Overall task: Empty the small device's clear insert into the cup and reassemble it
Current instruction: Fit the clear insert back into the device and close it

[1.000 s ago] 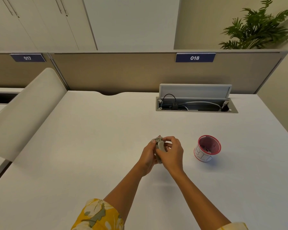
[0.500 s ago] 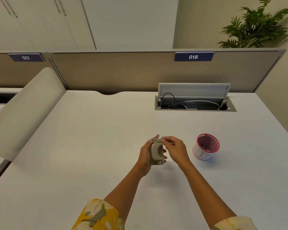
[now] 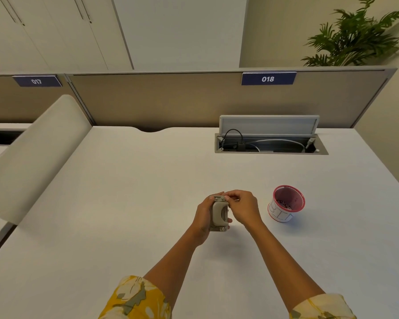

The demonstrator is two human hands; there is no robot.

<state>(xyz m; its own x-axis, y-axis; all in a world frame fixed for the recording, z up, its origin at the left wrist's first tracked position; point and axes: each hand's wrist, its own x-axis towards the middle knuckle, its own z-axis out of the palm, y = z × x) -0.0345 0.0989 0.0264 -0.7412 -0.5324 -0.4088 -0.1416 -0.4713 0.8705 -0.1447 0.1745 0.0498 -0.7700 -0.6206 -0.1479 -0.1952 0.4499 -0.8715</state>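
A small beige device (image 3: 219, 214) with metal screws at its ends stands upright just above the white desk (image 3: 124, 203). My left hand (image 3: 203, 217) wraps around its left side and back. My right hand (image 3: 242, 207) pinches at the device's top right edge with thumb and fingers; a thin clear piece seems to sit under those fingertips, but I cannot make it out. A red-rimmed paper cup (image 3: 286, 204) with dark bits inside stands on the desk to the right of my hands, apart from them.
An open cable hatch (image 3: 270, 143) with wires sits in the desk at the back right. A beige partition (image 3: 194, 100) closes the far edge, a padded divider (image 3: 32, 153) the left side. A plant (image 3: 355, 35) stands behind the partition.
The device has turned from being covered by both hands to facing me upright in my left hand. My right hand shifted from its front to its top right edge.
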